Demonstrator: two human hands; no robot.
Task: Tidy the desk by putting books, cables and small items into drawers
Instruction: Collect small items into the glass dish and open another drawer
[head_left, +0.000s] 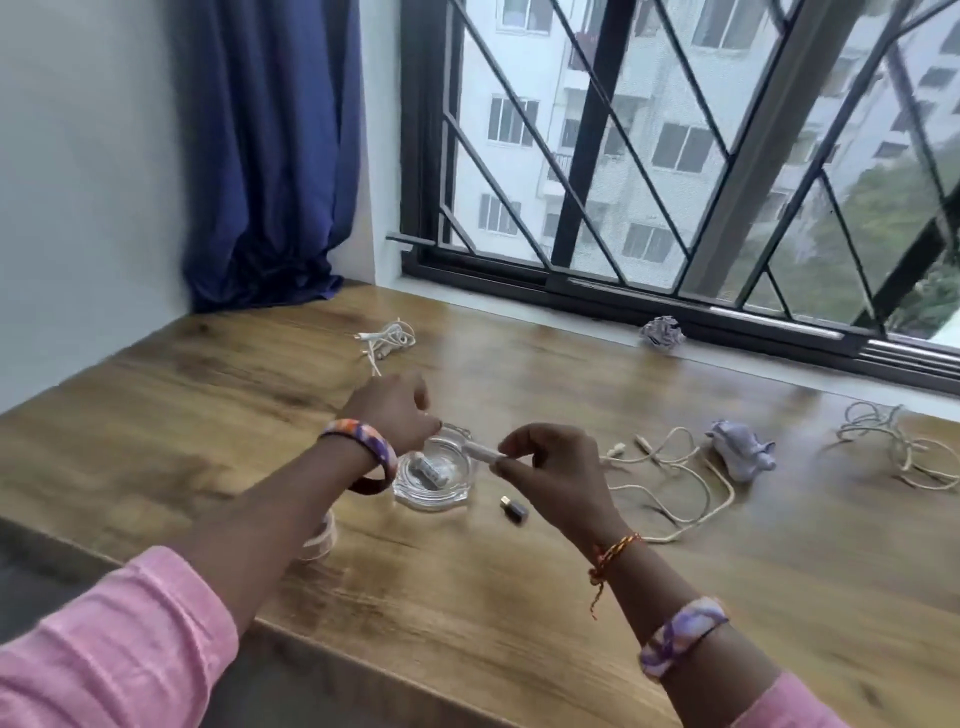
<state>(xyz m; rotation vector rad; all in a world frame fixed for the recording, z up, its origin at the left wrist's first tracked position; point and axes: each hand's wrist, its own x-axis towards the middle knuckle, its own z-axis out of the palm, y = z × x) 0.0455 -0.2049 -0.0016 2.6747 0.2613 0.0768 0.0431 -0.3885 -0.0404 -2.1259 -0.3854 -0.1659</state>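
Grip: my right hand pinches a small white stick; my left hand is curled, contents not discernible.
Glass dish: beneath both hands, one small item inside.
Dark adapter: loose beside the dish.
Cables: far coil, middle tangle, right tangle, all on the desk.
Crumpled papers: sill, centre-right.
Progress: early, I judge; no drawer visible.

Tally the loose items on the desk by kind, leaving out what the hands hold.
Cable bundles: 3, far, middle, right
Crumpled paper balls: 2, by the window, near the middle cable
Glass dish: 1
Small dark adapter: 1
Total: 7
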